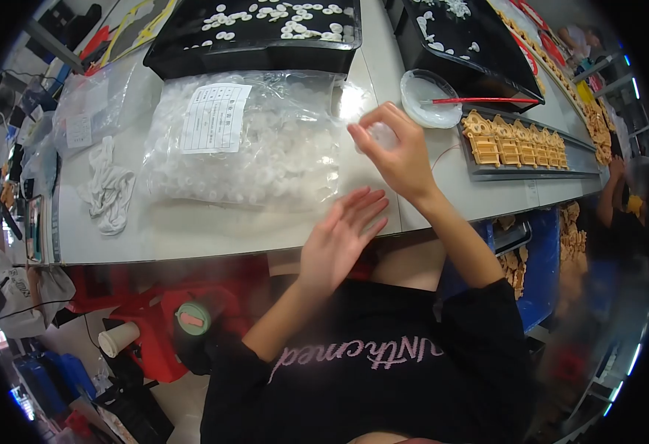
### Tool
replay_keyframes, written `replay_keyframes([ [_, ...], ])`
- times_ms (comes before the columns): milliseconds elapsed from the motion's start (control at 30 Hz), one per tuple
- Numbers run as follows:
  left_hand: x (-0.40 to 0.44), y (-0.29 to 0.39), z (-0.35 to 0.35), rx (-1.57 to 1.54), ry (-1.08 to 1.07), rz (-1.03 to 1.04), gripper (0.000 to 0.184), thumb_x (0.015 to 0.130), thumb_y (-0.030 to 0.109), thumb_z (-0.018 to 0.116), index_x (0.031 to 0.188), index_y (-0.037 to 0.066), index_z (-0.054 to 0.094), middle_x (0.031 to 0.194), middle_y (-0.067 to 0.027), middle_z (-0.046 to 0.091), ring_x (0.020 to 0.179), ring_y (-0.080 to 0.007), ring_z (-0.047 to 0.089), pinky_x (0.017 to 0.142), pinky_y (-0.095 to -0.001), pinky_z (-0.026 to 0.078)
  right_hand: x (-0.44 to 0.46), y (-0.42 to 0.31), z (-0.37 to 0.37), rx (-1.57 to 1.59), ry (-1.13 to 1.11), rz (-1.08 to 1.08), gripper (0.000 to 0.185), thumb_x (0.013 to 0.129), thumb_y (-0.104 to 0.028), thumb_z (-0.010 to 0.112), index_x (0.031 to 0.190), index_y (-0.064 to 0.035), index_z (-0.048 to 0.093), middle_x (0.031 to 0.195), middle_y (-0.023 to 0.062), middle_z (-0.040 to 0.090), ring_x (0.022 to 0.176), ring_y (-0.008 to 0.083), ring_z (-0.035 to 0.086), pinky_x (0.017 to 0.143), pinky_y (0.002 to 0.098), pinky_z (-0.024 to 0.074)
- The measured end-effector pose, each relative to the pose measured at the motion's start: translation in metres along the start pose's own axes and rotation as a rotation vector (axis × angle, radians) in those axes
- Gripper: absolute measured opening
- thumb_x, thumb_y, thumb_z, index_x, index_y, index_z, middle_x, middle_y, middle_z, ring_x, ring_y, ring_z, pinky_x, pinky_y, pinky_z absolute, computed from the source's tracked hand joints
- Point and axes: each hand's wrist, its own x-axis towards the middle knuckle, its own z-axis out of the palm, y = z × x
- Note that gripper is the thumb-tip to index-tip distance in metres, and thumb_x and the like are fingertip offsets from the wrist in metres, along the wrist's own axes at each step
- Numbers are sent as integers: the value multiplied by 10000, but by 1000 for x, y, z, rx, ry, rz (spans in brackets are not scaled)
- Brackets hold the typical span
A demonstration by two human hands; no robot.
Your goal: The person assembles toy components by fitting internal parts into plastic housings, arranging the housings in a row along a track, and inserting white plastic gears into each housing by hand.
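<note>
My left hand (340, 240) is held just off the table's front edge, its fingers stretched out and the palm turned partly upward; nothing shows in it. Above and to its right, my right hand (400, 154) is curled, with thumb and forefinger close together. A pale, whitish patch shows inside that curl, but I cannot tell whether it is a held piece or the table behind. Left of both hands lies a large clear plastic bag (265, 159) full of small white pieces, with a printed label (216, 117). Beside my right hand stands a round clear tub (422, 83) with a red stick (483, 101) across it.
Black trays (258, 58) (480, 70) at the back hold small white pieces. A grey rail (539, 170) carries a row of tan moulded parts (513, 142). A white cloth (108, 189) lies at left. Below right is a blue crate (539, 288); another person's arm (611, 194) shows at far right.
</note>
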Motion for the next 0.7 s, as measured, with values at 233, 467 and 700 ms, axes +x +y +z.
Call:
replay_keyframes([
  [233, 39, -1, 12, -440, -7, -271, 580, 1025, 403, 231, 1468, 29, 261, 1473, -130, 359, 1343, -253, 374, 1120, -406, 310, -53, -35, -26, -305, -258, -236, 193, 714, -170, 749, 840, -68, 644, 896, 87, 588, 683, 247, 592, 577, 331, 482],
  [467, 58, -15, 30, -330, 65, -172, 524, 1018, 334, 277, 1406, -14, 330, 1364, -162, 444, 1311, -277, 413, 1095, -402, 347, -58, -19, -43, -428, -313, -312, 302, 754, -217, 736, 1005, -84, 633, 1051, 114, 584, 891, 274, 589, 814, 411, 461],
  [700, 74, -33, 6, -382, 99, -140, 474, 1021, 296, 275, 1390, 10, 360, 1354, -144, 453, 1288, -264, 429, 1088, -409, 358, -59, -11, -58, -468, -263, -309, 345, 783, -137, 690, 1113, -97, 597, 1198, 101, 571, 1131, 286, 552, 1003, 442, 383],
])
